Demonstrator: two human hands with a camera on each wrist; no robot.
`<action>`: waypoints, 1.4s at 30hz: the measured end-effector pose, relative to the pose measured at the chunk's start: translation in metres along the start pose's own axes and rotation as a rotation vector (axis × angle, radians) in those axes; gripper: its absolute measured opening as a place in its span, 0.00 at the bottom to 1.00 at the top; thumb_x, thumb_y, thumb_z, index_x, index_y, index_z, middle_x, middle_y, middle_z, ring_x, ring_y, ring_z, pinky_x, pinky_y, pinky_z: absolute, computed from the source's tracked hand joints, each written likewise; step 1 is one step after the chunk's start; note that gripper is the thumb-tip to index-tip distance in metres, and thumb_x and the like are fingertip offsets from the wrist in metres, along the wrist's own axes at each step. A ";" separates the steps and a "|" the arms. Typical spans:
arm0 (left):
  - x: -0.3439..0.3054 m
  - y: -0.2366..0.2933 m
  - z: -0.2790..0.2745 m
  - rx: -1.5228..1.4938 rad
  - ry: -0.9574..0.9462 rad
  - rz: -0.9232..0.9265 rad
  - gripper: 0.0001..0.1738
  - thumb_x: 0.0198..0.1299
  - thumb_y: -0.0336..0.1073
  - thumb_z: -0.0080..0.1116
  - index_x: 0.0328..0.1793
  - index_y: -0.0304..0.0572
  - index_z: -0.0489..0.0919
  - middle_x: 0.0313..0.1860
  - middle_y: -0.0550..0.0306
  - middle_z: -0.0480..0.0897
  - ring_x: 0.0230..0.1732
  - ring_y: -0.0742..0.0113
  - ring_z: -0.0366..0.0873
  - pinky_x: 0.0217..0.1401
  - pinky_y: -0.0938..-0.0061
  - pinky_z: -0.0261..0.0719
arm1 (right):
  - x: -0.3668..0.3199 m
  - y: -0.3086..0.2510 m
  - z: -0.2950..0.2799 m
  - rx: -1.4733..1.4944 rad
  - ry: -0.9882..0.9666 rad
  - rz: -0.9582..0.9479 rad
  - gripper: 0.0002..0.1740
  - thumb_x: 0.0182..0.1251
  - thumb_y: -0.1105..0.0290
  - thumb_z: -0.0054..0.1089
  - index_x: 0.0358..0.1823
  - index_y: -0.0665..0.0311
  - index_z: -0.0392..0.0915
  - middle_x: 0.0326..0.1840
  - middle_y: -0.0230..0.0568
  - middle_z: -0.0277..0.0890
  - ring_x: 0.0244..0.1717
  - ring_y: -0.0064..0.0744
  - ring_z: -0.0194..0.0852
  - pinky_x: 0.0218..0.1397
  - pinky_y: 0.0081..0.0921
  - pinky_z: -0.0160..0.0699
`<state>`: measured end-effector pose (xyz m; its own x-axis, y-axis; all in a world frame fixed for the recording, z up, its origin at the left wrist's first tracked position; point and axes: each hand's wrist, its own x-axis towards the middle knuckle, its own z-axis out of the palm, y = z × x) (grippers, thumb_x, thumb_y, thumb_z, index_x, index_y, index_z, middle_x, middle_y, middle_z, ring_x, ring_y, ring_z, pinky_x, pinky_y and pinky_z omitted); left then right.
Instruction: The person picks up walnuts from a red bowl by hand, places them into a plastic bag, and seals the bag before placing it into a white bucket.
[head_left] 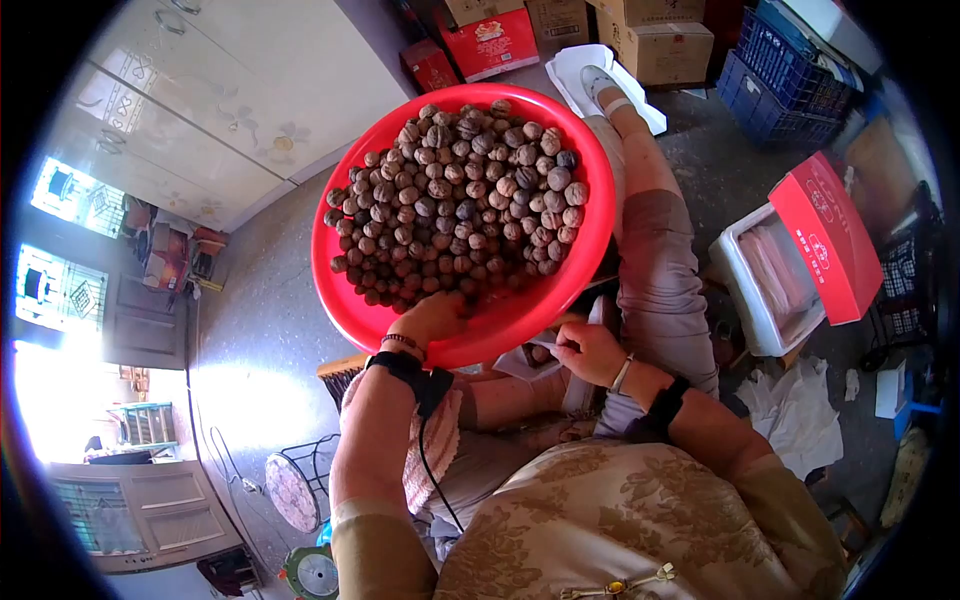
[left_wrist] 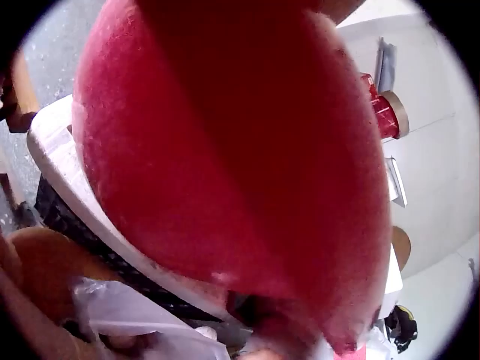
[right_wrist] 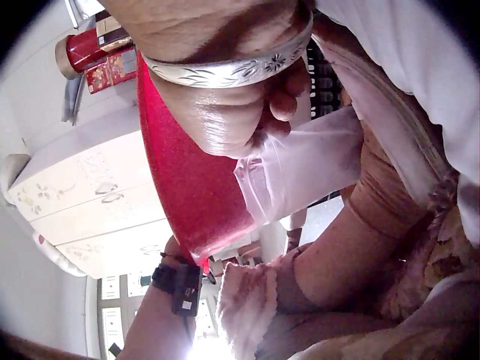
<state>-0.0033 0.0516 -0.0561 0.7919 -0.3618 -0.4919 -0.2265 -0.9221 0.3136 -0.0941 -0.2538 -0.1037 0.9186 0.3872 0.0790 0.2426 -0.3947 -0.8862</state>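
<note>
A wide red plastic basin (head_left: 590,150) holds a heap of walnuts (head_left: 440,190). My left hand (head_left: 432,320), with a beaded bracelet at the wrist, reaches over the near rim to the edge of the heap. Its fingertips are hidden among the walnuts, and I cannot tell whether they grip any. Just outside the rim, my right hand (head_left: 592,354) pinches the mouth of a clear plastic bag (right_wrist: 300,169). In the head view, brownish round things show in the bag below the hand. The left wrist view looks mostly at the basin's red side (left_wrist: 225,150).
A white foam box (head_left: 745,290) with a red lid (head_left: 825,240) stands at the right. Cardboard boxes (head_left: 665,50) and blue crates (head_left: 785,95) are farther back. A brush (head_left: 340,370) lies left of the left forearm, near a round stool (head_left: 293,492). White cabinets line the left.
</note>
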 end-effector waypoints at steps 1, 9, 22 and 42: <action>-0.001 0.002 -0.001 0.018 -0.003 -0.027 0.21 0.54 0.46 0.60 0.51 0.42 0.83 0.48 0.41 0.84 0.52 0.43 0.81 0.55 0.57 0.79 | 0.000 0.000 0.000 0.003 0.004 0.004 0.11 0.58 0.65 0.65 0.28 0.64 0.75 0.27 0.45 0.76 0.31 0.47 0.77 0.35 0.39 0.75; 0.011 -0.032 0.026 -0.063 0.144 0.083 0.25 0.54 0.47 0.60 0.54 0.40 0.81 0.51 0.40 0.83 0.51 0.44 0.82 0.54 0.58 0.79 | 0.000 0.004 0.001 0.018 0.009 0.009 0.11 0.58 0.65 0.64 0.28 0.65 0.75 0.29 0.47 0.76 0.32 0.49 0.77 0.35 0.40 0.74; -0.085 0.075 -0.036 -1.238 0.341 0.035 0.18 0.68 0.33 0.56 0.63 0.39 0.76 0.44 0.62 0.84 0.30 0.83 0.69 0.30 0.87 0.66 | -0.001 0.003 0.000 0.057 0.061 -0.054 0.09 0.57 0.68 0.63 0.26 0.64 0.74 0.29 0.46 0.76 0.33 0.48 0.77 0.38 0.39 0.76; -0.127 0.129 0.047 -1.220 0.149 0.033 0.20 0.63 0.39 0.64 0.54 0.29 0.79 0.43 0.64 0.80 0.43 0.76 0.73 0.50 0.80 0.72 | 0.000 0.017 0.005 0.087 0.045 -0.019 0.08 0.59 0.68 0.64 0.29 0.65 0.76 0.27 0.43 0.78 0.29 0.36 0.77 0.36 0.33 0.77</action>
<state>-0.1595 -0.0280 0.0086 0.8712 -0.2895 -0.3965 0.3674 -0.1513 0.9177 -0.0918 -0.2566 -0.1212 0.9276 0.3556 0.1144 0.2334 -0.3128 -0.9207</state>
